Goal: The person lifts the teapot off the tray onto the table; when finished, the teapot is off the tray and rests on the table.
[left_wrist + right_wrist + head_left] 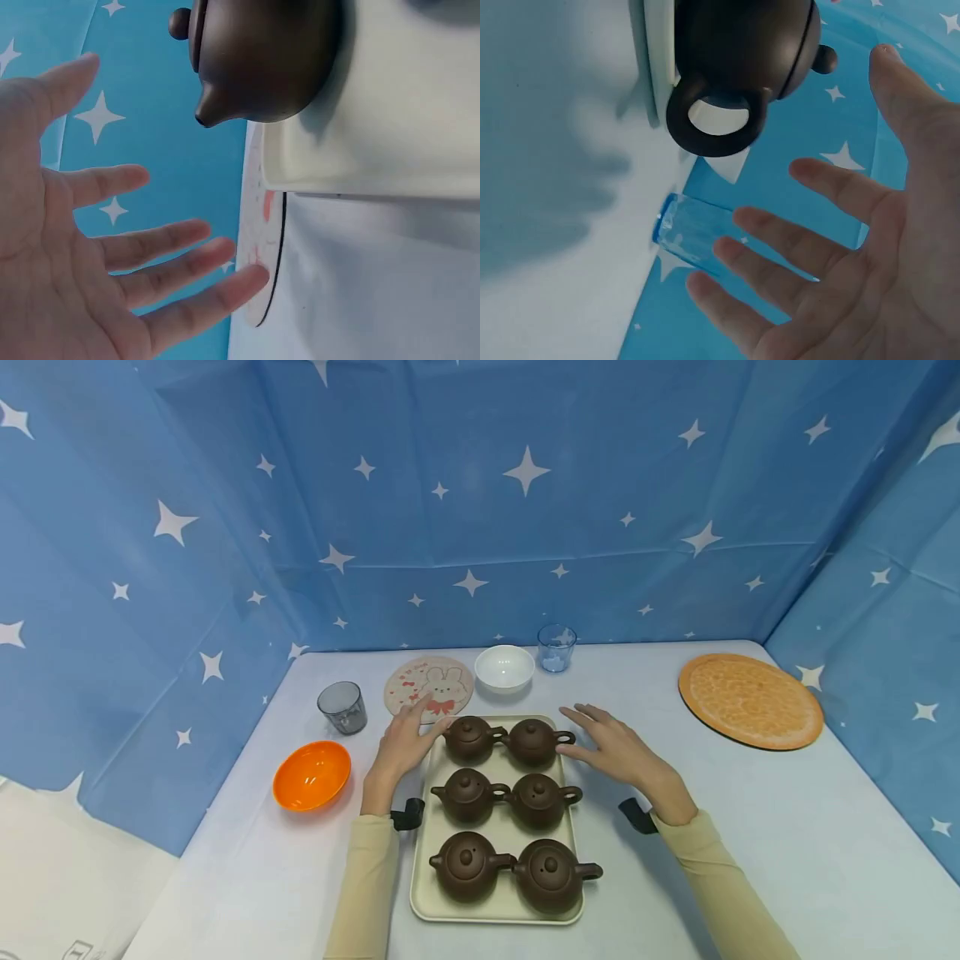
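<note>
Several dark brown teapots stand in pairs on a cream tray [495,908]. My left hand [402,745] hovers at the tray's far left corner, fingers spread and holding nothing. Its thumb is near the spout of the far left teapot [469,739]; in the left wrist view a gap shows between the hand and that teapot [262,60]. On the other side my right hand [611,747] is spread and holds nothing. It is beside the handle of the far right teapot [532,742], and the right wrist view shows this teapot [739,49] apart from the fingers.
Left of the tray are an orange bowl [311,777] and a grey glass [342,707]. Behind it lie a round rabbit mat [408,681], a white bowl [505,669] and a blue glass [556,649]. An orange round mat [752,702] lies far right.
</note>
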Demonstrator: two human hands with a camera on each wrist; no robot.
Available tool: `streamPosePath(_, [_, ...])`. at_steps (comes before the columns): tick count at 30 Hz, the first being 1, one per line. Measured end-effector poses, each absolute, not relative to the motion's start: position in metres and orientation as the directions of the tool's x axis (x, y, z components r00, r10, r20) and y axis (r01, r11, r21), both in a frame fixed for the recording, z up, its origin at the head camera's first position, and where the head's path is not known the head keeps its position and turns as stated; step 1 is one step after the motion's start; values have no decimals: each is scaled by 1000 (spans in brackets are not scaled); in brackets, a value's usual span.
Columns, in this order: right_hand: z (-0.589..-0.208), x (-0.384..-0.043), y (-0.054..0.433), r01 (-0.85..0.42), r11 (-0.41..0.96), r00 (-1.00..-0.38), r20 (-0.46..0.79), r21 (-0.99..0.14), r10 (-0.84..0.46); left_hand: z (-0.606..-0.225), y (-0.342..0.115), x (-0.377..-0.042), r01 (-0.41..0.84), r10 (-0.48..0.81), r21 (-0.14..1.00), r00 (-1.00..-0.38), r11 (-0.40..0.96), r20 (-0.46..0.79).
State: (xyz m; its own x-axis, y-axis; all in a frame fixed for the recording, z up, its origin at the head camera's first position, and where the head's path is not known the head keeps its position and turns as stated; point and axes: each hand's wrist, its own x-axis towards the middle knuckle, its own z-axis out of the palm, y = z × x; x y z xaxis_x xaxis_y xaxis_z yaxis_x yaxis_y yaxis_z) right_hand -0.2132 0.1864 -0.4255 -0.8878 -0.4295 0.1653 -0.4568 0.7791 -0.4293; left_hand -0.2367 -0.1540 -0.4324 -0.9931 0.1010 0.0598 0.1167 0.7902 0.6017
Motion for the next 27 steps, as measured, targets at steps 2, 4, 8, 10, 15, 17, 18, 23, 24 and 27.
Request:
streamPosePath(2, [-427,-216,185,-465,763,-882,157,-449,-445,-434,-155,-238,124,110,625,-992,771,60])
streamPosePath(4, [-428,-218,184,-474,742,-874,149,-474,-463,-436,-156,-240,129,122,648,-991,750,57])
streamPosePath(8, [-430,-222,183,-482,703,-862,138,-523,-489,-440,-157,-242,98,125,712,-992,696,15])
streamPosePath(10, [-432,-223,182,-487,690,-856,137,-535,-498,-442,-159,-243,68,123,752,-992,656,-17])
streamPosePath(15, [-435,-227,182,-501,664,-843,142,-554,-518,-447,-163,-245,7,125,832,-989,555,-75])
streamPosePath(17, [-436,-228,183,-507,656,-839,145,-559,-524,-448,-163,-246,-10,123,851,-988,526,-88])
streamPosePath(18, [-437,-229,183,-508,652,-837,145,-562,-527,-449,-164,-246,-19,121,860,-988,511,-93])
streamPosePath(23, [-442,-232,184,-507,637,-834,145,-581,-533,-453,-167,-247,-76,105,896,-985,438,-135])
streamPosePath(24, [-442,-233,184,-505,631,-834,143,-589,-533,-454,-167,-247,-81,102,899,-985,431,-138])
streamPosePath(27, [-444,-236,184,-496,614,-836,147,-613,-529,-457,-169,-248,-101,87,915,-986,390,-146])
